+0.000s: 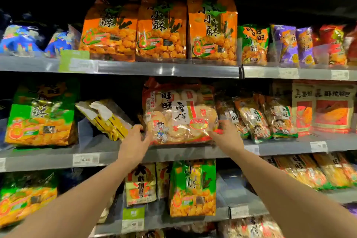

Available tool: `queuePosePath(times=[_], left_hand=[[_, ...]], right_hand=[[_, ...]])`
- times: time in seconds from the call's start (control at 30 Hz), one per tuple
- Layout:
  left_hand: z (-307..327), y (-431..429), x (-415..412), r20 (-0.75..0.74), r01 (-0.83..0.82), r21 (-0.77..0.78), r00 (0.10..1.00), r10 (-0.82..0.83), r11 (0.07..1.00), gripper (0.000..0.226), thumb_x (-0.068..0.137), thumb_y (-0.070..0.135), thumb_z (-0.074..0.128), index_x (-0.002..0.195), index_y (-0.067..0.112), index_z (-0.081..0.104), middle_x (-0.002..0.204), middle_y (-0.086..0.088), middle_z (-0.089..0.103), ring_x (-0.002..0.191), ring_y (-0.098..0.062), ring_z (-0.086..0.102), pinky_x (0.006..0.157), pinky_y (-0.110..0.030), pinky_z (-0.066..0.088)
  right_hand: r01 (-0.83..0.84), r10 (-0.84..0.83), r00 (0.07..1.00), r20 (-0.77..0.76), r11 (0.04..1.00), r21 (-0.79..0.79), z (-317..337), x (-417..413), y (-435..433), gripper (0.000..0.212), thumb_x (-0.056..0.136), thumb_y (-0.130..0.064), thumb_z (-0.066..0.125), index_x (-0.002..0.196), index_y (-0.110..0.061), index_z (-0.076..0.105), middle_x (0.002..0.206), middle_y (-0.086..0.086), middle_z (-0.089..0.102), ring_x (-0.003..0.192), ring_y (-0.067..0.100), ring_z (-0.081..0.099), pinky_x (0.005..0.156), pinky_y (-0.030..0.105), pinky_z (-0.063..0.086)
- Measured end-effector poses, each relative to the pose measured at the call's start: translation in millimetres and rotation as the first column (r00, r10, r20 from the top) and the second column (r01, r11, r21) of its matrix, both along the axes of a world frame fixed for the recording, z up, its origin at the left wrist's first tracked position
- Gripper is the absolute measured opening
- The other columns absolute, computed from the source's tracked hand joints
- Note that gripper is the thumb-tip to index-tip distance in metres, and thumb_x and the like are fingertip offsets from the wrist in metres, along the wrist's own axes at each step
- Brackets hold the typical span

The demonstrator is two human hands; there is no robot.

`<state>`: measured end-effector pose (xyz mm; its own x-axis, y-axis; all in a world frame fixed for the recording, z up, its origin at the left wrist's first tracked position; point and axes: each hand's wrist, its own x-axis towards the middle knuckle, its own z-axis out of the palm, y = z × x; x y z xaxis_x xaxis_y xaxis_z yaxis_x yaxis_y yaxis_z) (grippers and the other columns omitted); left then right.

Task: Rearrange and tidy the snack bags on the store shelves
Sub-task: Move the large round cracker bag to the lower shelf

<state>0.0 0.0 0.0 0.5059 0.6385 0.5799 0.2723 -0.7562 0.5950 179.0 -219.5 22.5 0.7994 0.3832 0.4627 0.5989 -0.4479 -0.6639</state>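
Observation:
A large clear-and-red bag of round rice crackers stands upright on the middle shelf. My left hand touches its lower left corner with fingers spread. My right hand holds its lower right corner, fingers lying along the bag's edge. A yellow bag leans tilted just left of my left hand. To the right of the rice cracker bag stand several brown snack bags.
Three orange bags line the upper shelf, with blue bags to their left and purple ones to their right. A green-orange bag stands at middle left. The lower shelf holds a green bag. Price tags run along the shelf edges.

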Motion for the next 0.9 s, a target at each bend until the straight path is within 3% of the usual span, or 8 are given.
queuePosePath(times=[0.07,0.17,0.27,0.37,0.47,0.63,0.8,0.9], left_hand=[[-2,16,24,-0.009,-0.034,-0.005,0.999,0.034,0.999,0.061,0.085,0.054,0.05,0.13,0.014,0.04,0.097,0.001,0.056,0.083,-0.017,0.051,0.071,-0.034,0.044],[-14,36,49,-0.047,-0.064,-0.08,0.997,0.061,0.995,0.075,0.079,0.063,0.051,0.136,0.017,0.036,0.125,-0.004,0.057,0.107,-0.023,0.056,0.085,-0.04,0.047],[-24,45,62,-0.125,-0.101,-0.053,0.988,0.094,0.993,0.084,0.072,0.072,0.049,0.135,0.018,0.037,0.127,-0.002,0.058,0.11,-0.025,0.057,0.087,-0.04,0.044],[-38,48,64,-0.142,-0.155,0.172,0.973,0.18,0.973,0.086,0.065,0.079,0.042,0.126,0.018,0.046,0.116,-0.001,0.065,0.101,-0.025,0.062,0.083,-0.039,0.045],[-44,52,61,-0.158,-0.122,0.301,0.972,0.175,0.946,0.079,0.063,0.079,0.044,0.117,0.021,0.05,0.106,0.003,0.068,0.095,-0.02,0.064,0.077,-0.036,0.048],[-43,57,59,-0.171,-0.044,0.313,0.98,0.101,0.949,0.069,0.065,0.077,0.045,0.113,0.028,0.048,0.104,0.009,0.067,0.093,-0.014,0.063,0.078,-0.035,0.05],[-45,59,57,-0.199,-0.028,0.327,0.975,0.098,0.945,0.075,0.066,0.079,0.042,0.12,0.028,0.047,0.106,0.009,0.066,0.095,-0.013,0.062,0.078,-0.033,0.049],[-45,61,59,-0.224,-0.065,0.333,0.964,0.146,0.941,0.083,0.069,0.079,0.041,0.131,0.024,0.043,0.117,0.006,0.062,0.104,-0.016,0.059,0.081,-0.033,0.047]], right_hand=[[0.034,-0.034,0.999,-0.023,0.999,0.006,8,36,10,0.063,0.073,-0.053,0.065,0.12,-0.014,0.047,0.115,0.011,0.059,0.105,0.03,0.058,0.083,0.044,0.051],[-0.018,0.005,0.97,-0.241,0.998,-0.053,17,82,29,0.079,0.074,-0.058,0.066,0.13,-0.007,0.042,0.129,0.014,0.053,0.112,0.032,0.055,0.084,0.037,0.047],[-0.191,0.136,0.917,-0.374,0.975,-0.114,18,104,47,0.048,0.072,-0.064,0.062,0.077,-0.016,0.068,0.106,0.005,0.063,0.101,0.024,0.056,0.094,0.037,0.045],[-0.289,0.217,0.868,-0.447,0.952,-0.099,26,112,50,0.05,0.065,-0.065,0.066,0.072,-0.016,0.068,0.077,-0.006,0.062,0.068,0.011,0.061,0.062,0.017,0.049],[-0.397,0.301,0.769,-0.565,0.916,-0.052,37,117,52,0.059,0.056,-0.062,0.071,0.085,-0.012,0.063,0.075,0.003,0.065,0.048,0.011,0.062,0.045,0.02,0.047],[-0.401,0.394,0.671,-0.628,0.905,0.139,36,110,56,0.063,0.062,-0.038,0.078,0.107,0.003,0.06,0.101,0.021,0.067,0.084,0.031,0.062,0.08,0.038,0.053],[-0.324,0.483,0.603,-0.635,0.875,0.359,37,93,64,0.039,0.075,-0.021,0.073,0.109,-0.009,0.057,0.085,0.007,0.076,0.076,0.024,0.073,0.06,0.033,0.058],[-0.345,0.539,0.628,-0.561,0.839,0.42,34,80,74,0.038,0.075,-0.035,0.074,0.108,-0.021,0.06,0.094,0.002,0.075,0.088,0.024,0.071,0.076,0.039,0.057]])
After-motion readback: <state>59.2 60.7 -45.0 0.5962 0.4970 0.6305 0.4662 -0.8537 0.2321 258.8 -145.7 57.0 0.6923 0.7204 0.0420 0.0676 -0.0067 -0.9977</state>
